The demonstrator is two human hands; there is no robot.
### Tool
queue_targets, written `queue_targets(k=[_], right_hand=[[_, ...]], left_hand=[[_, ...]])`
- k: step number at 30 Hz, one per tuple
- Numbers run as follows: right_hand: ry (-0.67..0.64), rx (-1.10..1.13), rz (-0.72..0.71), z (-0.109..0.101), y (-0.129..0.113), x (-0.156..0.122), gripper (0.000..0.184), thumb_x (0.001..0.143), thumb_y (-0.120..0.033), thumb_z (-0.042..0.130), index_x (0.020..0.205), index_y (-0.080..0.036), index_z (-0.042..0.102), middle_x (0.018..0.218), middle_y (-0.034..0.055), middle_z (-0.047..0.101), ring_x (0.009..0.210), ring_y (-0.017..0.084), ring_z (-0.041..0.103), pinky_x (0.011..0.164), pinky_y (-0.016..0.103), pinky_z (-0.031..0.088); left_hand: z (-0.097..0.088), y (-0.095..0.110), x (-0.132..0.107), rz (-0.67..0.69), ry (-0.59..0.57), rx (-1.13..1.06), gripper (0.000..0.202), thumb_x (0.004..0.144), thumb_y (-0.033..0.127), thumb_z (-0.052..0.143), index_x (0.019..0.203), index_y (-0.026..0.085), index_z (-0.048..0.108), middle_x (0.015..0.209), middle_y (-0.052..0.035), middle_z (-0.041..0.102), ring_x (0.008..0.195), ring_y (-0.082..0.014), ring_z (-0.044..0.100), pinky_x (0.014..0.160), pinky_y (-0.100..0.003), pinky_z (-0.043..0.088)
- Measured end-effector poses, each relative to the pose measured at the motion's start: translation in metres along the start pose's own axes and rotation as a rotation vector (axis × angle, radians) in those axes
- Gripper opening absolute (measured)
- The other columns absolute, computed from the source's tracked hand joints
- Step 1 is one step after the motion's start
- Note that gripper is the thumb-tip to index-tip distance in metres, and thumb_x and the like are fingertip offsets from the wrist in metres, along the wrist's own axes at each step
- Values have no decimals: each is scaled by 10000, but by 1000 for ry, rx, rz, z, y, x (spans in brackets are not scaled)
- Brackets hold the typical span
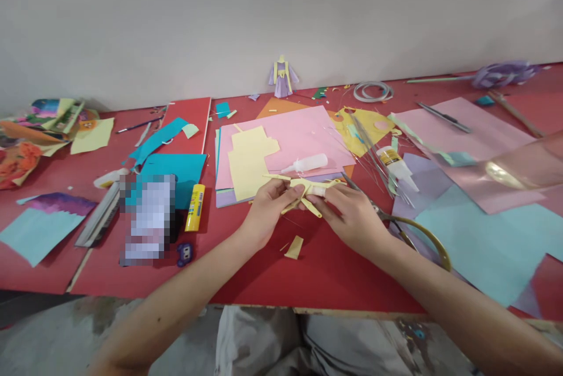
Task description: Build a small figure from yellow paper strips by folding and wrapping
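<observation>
Near the front of the red table, my left hand (269, 207) pinches a pale yellow paper piece (313, 208) with several narrow strips sticking out. My right hand (352, 212) is closed on the other side of the same piece, and a small white part shows by its fingertips. The fingers partly hide the piece's shape. Just beyond the hands lies a translucent squeeze bottle (310, 163) on pink paper (294, 129). Scissors (435, 241) with a yellow-green handle lie partly beneath my right forearm. A small yellow scrap (294, 247) rests on the table below the hands.
A paper doll (282, 78) in purple and yellow stands against the wall. To the left are a yellow glue stick (195, 207), a blurred-out phone (152, 217) and a metal ruler (99, 214). On the right lie a glue bottle (398, 166), a craft knife (444, 117) and light blue paper (484, 235).
</observation>
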State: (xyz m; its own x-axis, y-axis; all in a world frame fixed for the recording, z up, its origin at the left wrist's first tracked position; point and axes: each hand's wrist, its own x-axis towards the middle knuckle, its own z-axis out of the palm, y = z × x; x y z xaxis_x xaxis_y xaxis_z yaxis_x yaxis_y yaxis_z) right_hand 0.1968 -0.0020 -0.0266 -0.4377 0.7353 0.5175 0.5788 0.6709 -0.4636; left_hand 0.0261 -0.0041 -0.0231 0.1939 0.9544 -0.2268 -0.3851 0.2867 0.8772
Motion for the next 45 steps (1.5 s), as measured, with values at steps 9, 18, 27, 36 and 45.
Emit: queue_targets(k=[9,18,27,36,45], right_hand=[[-57,-21,25,-1,0,1,245,926,-201,498,693,-213,423,610,-9,509,571,144,489,558,245,341],[-2,-49,9,0,0,-1,329,914,-213,521,637,-220,342,579,-31,439,528,122,428,537,241,316],[8,-29,4,-2,-2,1,310,917,-194,514,649,-217,361,587,-30,444,534,118,440,534,235,320],[-18,-35,4,-4,-3,1,291,909,-196,492,657,-223,351,570,-26,455,506,124,442,506,234,315],[-122,-4,73,-5,-3,0,178,879,-196,502,706,-200,461,611,19,576,527,146,522,507,239,352]], left_hand=[[-2,0,1,-23,12,8,222,762,300,742,778,127,603,710,23,598,612,-66,595,638,-189,466],[-1,0,1,-8,-5,11,221,760,308,743,762,132,610,689,29,609,591,-70,598,622,-197,459],[-2,1,1,1,-33,3,185,767,292,735,787,134,641,719,21,630,603,-72,605,635,-201,461],[-2,3,1,-37,-27,4,222,755,316,741,801,127,633,712,6,625,609,-80,602,634,-204,466],[-3,3,1,-21,-53,45,198,787,306,712,805,128,628,696,5,634,618,-89,599,646,-215,470]])
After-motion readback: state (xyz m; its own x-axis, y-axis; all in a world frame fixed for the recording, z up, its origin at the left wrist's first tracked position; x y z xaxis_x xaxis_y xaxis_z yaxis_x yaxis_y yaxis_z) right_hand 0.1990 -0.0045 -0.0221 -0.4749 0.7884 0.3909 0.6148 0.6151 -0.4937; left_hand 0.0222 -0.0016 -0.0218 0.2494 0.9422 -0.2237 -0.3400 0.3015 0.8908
